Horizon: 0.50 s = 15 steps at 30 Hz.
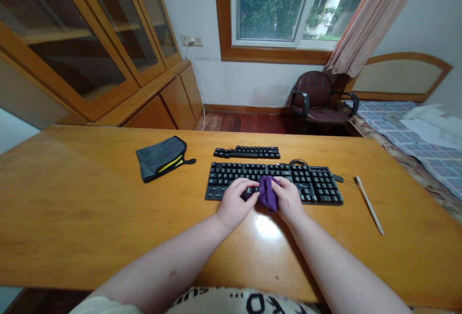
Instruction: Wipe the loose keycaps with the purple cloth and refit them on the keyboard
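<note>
Brown wood cupboard [111, 97] w/ glass doors [61, 30] is far left; can't tell what's inside. Grey cloth [162, 157] lies folded, yellow showing. Loose keys [252, 154] sit in rows behind the kb [277, 171], maybe to keep order. Over the kb, L hand [234, 201] pinches a small black key [256, 189], prob. by its edge so the top stays free. Purple cloth [268, 194] is just beside it, bunched in R hand [288, 199].

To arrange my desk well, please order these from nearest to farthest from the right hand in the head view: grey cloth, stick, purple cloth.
1. Purple cloth: held in the right hand.
2. Stick: lying to its right.
3. Grey cloth: well to the left, farther back.
</note>
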Motion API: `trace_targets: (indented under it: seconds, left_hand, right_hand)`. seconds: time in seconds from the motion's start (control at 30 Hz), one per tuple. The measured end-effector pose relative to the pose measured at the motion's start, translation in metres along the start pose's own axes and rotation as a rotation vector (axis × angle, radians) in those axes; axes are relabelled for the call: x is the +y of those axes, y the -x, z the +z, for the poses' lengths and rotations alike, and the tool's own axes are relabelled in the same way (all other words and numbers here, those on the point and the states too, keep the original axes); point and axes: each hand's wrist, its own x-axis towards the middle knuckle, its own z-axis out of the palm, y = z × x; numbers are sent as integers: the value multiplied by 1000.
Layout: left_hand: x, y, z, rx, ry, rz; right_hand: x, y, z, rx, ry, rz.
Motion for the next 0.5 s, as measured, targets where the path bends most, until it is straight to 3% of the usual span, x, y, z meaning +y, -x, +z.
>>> trace_targets:
  seconds: [0.13, 0.5]
  left_hand:
    - [0, -1, -8, 15, -80, -44]
    - [-3, -4, -17, -104, -179, -112]
  right_hand:
    - [-3, -2, -2, 51, -32, -4]
    - [-3, -5, -5, 68, 6, -20]
